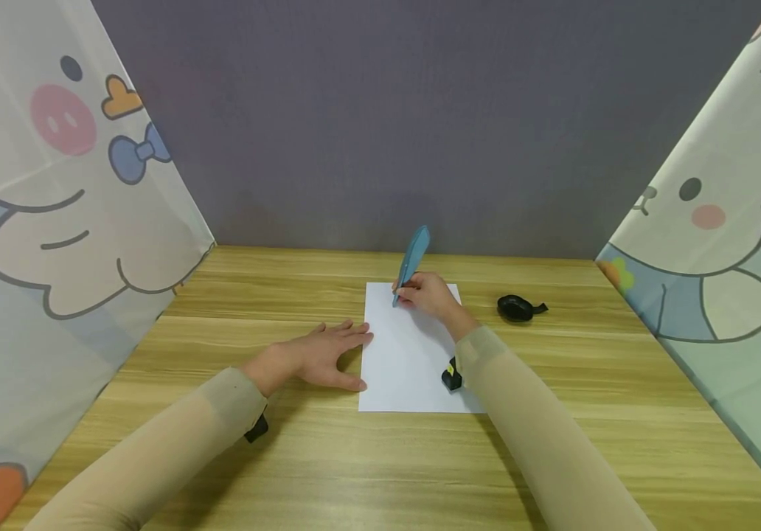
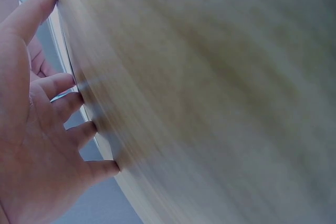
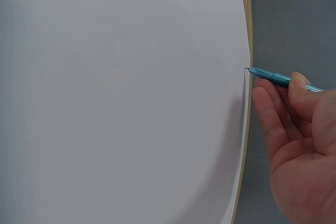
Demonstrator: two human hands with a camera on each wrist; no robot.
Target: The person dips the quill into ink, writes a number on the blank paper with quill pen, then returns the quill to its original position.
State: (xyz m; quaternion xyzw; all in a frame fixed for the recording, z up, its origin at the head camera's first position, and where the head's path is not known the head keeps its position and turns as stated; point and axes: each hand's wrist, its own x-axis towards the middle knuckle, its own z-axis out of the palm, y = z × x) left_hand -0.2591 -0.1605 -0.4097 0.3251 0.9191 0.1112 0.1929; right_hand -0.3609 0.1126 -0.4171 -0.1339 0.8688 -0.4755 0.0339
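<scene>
A blue pen with a feather-shaped top [image 1: 414, 254] leans upright in my right hand [image 1: 428, 295], pinched between thumb and fingers near its lower end. Its fine tip [image 3: 247, 68] points down at a blank white sheet of paper [image 1: 397, 369], right at the surface in the right wrist view. With fingers spread, my left hand [image 1: 327, 358] rests on the table just left of the sheet. Its thumb and forefinger tips reach the paper's left edge. Part of the paper's right side is hidden under my right forearm.
A small black oval object with a short tail [image 1: 515, 308] lies on the wooden table [image 1: 314, 457] to the right of the paper. A grey panel [image 1: 380, 133] stands along the back edge. Cartoon-printed cloths [image 1: 35, 243] flank both sides. Black devices are strapped at both wrists.
</scene>
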